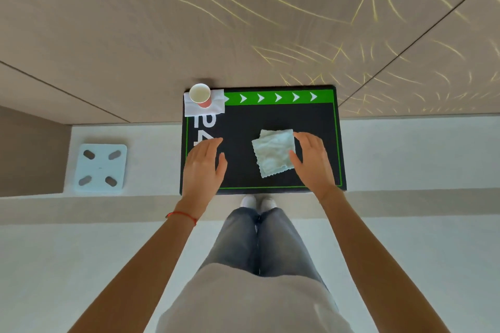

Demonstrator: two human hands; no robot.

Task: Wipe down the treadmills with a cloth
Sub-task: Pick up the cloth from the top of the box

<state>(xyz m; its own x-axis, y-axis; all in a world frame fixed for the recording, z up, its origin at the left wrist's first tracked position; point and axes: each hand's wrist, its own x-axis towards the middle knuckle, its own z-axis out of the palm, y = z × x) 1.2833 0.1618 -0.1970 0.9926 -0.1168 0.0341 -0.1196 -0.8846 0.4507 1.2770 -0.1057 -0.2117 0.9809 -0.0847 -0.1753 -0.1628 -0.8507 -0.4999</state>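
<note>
Both hands (pixel 259 159) open; cloth (pixel 273 153) lies apparently touching the right one.

Counts on and beside the mat
One mat (pixel 270 121), one cloth (pixel 273 153), one cup (pixel 200 94), one napkin (pixel 216 105), one scale (pixel 100 167), two hands (pixel 203 167) (pixel 313 159).

On the black mat (pixel 270 121) below me, large white digits stand along its left side. I read a "2" and a "4", turned sideways to my view. The upper digit is partly covered by a white napkin (pixel 216 105), and the lower one by my left hand (pixel 203 167), so I cannot tell whether more characters belong to the marking. Along the mat's far edge runs a green band (pixel 324 96) bearing a row of white arrowheads, all pointing to my right. No other lettering is legible.
</note>
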